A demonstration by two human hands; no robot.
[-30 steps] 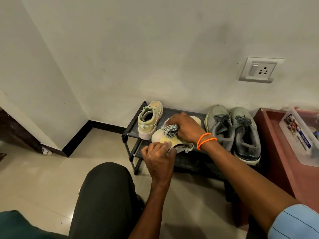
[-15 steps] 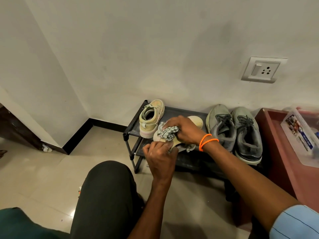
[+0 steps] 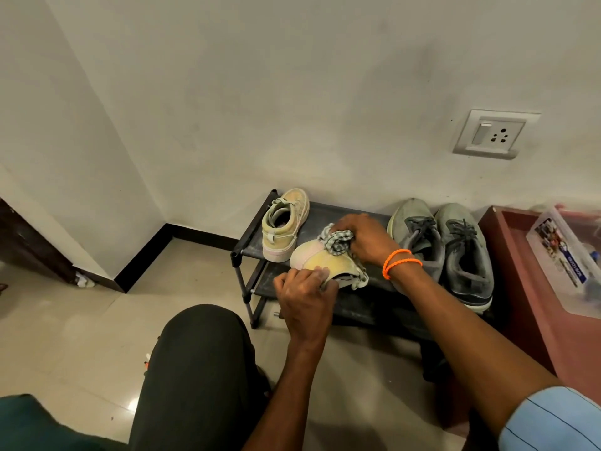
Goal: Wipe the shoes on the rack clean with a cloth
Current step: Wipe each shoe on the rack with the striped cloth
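Sideways, held shoe (image 3: 328,262), toe pointing left.

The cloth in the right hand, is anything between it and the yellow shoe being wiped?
Nothing visible. The right hand presses the cloth straight onto the yellow shoe, which the left hand grips at its near end.

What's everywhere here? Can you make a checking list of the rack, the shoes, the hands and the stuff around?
Surface: black shoe rack, dusty top shelf.
Job's things: yellow shoe on its side; checked cloth pressed on it; matching shoe and grey pair standing on the rack.
Clutter: plastic box on red-brown furniture.
Grippers: left hand grips the yellow shoe; right hand grips the cloth.
Cables: nothing seen.
Surroundings: wall socket, tiled floor.
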